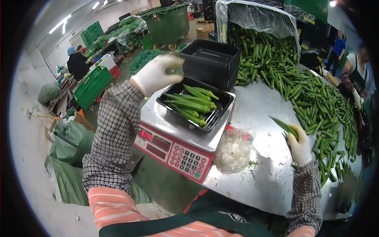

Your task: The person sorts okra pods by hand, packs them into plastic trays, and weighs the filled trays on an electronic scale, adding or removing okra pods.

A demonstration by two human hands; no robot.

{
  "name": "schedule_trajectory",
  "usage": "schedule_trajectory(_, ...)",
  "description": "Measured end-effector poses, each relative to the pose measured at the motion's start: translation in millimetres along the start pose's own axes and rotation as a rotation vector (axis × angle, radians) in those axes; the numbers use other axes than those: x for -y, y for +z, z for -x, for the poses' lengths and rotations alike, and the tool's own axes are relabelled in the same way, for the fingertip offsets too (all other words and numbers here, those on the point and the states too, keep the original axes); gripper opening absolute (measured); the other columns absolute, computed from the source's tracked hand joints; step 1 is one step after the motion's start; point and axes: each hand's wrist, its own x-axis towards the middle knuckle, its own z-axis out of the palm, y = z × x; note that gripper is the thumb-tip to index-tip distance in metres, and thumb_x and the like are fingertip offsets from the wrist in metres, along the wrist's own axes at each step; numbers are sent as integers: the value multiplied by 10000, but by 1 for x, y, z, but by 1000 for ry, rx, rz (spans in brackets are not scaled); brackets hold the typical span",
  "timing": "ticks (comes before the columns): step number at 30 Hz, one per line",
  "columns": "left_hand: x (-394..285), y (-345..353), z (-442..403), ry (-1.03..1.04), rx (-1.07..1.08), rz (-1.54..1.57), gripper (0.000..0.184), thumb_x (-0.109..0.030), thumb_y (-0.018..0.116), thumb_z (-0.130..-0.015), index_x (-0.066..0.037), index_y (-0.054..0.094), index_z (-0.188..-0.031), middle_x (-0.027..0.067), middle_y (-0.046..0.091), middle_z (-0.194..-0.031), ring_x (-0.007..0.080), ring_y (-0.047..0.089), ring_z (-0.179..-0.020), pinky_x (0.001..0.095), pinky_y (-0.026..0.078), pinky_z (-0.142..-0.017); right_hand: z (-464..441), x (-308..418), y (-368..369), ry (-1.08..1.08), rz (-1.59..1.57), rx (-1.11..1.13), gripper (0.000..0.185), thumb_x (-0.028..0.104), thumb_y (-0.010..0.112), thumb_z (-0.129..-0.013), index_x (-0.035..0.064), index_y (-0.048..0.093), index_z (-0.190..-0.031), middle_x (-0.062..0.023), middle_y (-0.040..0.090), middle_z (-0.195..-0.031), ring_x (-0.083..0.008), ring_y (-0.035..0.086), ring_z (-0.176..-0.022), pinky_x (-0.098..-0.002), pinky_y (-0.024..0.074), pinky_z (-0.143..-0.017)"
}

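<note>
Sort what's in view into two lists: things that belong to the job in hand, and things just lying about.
Seemingly part of the job:
- held okra, in the right hand
- okra heap
- black tray holding okra
- scale under it
- stacked black trays

Probably just lying about:
- crumpled clear plastic
- green crate
- green sacks
- green bin

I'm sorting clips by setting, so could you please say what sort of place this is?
Most likely a produce packing room: loose okra is heaped on a metal table, and a black tray of it sits on a digital scale.

Pale wall [29, 146], glowing strip lights [60, 24]
</note>
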Motion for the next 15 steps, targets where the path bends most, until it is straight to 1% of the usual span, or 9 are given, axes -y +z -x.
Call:
schedule_trajectory(1,18,3,9,-67,72,-36,421,-143,709,-681,8,611,-1062,137,612,-1053,255,541,-1049,330,441,-897,-2,-52,-8,-86,43,-88,298,41,575,-811,-10,561,-1104,-111,605,-889,-176,582,-797,-272,468,-713)
schedule_trajectory(3,28,14,23,-84,208,-153,316,-150,707,-669,-19,668,-954,114,639,-954,263,551,-995,344,439,-885,10,-67,-26,-60,232,-64,315,56,593,-777,-13,565,-1084,-147,592,-929,-234,586,-845,-313,468,-753)
schedule_trajectory(4,33,23,30,-21,183,-191,276,-150,706,-655,-60,690,-916,87,639,-964,266,540,-979,352,409,-908,16,-68,-31,-92,372,-58,317,58,597,-770,-14,566,-1077,-157,588,-946,-248,585,-864,-321,466,-765)
schedule_trajectory(5,35,31,34,-75,246,-192,220,-154,696,-668,-105,703,-882,50,627,-975,255,497,-1058,410,312,-1010,18,-68,-34,-124,514,-49,319,60,601,-763,-16,567,-1071,-168,584,-963,-262,584,-883,-330,465,-776)
schedule_trajectory(6,29,33,33,-107,263,-270,199,-159,690,-676,-120,705,-870,34,614,-979,251,472,-1091,449,262,-1036,16,-65,-32,-176,536,-58,328,70,615,-748,-24,568,-1059,-179,571,-1004,-288,574,-921,-343,462,-793)
schedule_trajectory(9,21,41,29,-78,296,-374,159,-172,681,-690,-146,708,-845,14,586,-995,249,428,-1143,538,160,-1068,9,-35,-13,-216,331,3,305,67,623,-752,-16,573,-1042,-131,571,-952,-241,557,-887,-314,446,-807)
schedule_trajectory(10,21,44,29,-48,305,-390,149,-176,679,-693,-152,709,-838,12,578,-1001,250,420,-1152,563,134,-1070,6,-15,-6,-162,286,97,302,78,622,-770,-28,572,-1049,-152,578,-1001,-256,578,-909,-330,468,-795)
schedule_trajectory(12,17,51,31,-28,303,-316,152,-173,679,-689,-146,704,-837,43,555,-1089,269,394,-1197,569,122,-1075,-2,-1,19,-279,135,138,269,93,635,-791,-13,592,-1034,-135,588,-987,-226,582,-917,-306,475,-808)
schedule_trajectory(15,18,50,30,-113,211,-344,216,-147,663,-700,-140,687,-915,75,525,-1195,284,372,-1233,563,135,-1076,-14,41,54,-228,-7,315,292,172,592,-850,-22,587,-1068,-158,611,-998,-232,610,-890,-312,483,-805)
